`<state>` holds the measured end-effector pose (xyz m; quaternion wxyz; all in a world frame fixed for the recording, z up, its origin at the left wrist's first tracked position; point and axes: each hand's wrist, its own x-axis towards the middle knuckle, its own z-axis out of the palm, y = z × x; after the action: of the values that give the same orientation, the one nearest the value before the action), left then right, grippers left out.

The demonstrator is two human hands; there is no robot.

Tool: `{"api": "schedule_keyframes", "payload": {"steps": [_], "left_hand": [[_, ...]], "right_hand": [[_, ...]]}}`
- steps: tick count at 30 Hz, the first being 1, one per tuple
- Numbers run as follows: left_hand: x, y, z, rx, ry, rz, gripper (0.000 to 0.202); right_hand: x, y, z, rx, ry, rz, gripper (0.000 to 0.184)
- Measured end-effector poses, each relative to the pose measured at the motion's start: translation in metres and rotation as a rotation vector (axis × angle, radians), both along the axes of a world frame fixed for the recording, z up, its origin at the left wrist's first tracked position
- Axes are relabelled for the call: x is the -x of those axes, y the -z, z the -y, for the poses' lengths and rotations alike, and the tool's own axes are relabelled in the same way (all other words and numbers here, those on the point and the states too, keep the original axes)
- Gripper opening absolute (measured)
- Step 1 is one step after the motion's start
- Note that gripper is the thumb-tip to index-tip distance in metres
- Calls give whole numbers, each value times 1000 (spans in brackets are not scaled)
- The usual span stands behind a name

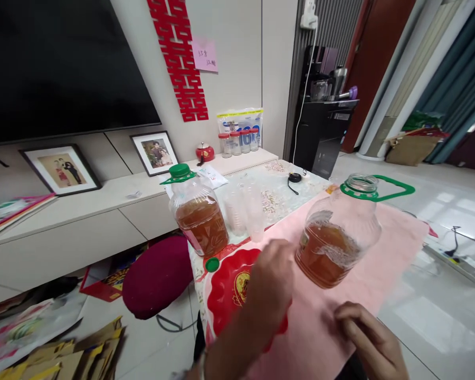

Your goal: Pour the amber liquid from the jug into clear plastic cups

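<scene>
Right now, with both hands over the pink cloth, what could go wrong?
1. The open jug has no cap and stands near the left hand; a knock could spill its brown liquid.
2. The clear plastic cups behind look light and could easily topple.
3. The green cap sits near the table edge and might roll off.

Single head view — forward and down, close over the table (pixel 383 248).

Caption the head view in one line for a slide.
Left hand over a red tray, right hand on pink cloth, beside an open jug and a capped jug.
</scene>
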<state>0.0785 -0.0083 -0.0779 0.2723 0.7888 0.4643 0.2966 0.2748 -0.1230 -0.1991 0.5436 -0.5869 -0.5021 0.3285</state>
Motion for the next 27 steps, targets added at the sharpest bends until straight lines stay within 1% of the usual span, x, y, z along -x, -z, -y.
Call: {"api": "schedule_keyframes", "payload": {"steps": [3,5,8,12,15,18,22,27], "left_hand": [[36,-2,-47,-66,-33,-180,44],[49,-2,-69,-98,-44,-293,46],[53,-2,-91,-114,-21,-469,48],[46,-3,-113,-124,7,-677,32],[43,-2,-125,-118,17,-796,24],[42,2,-132,-102,15,-877,21],[42,2,-134,-85,-9,-926,22],[42,-6,-131,-49,-17,-930,21]], "right_hand": [[31,1,-18,-26,-169,-196,38],[42,3,-25,-29,-219,-279,41],[48,7,-30,-25,-215,-308,44],[46,9,-31,-21,-233,-300,44],[44,10,-31,-12,-266,-267,42],[41,13,-31,4,-290,-233,39],[38,19,-30,13,-300,-190,36],[37,26,-31,13,-306,-151,36]]}}
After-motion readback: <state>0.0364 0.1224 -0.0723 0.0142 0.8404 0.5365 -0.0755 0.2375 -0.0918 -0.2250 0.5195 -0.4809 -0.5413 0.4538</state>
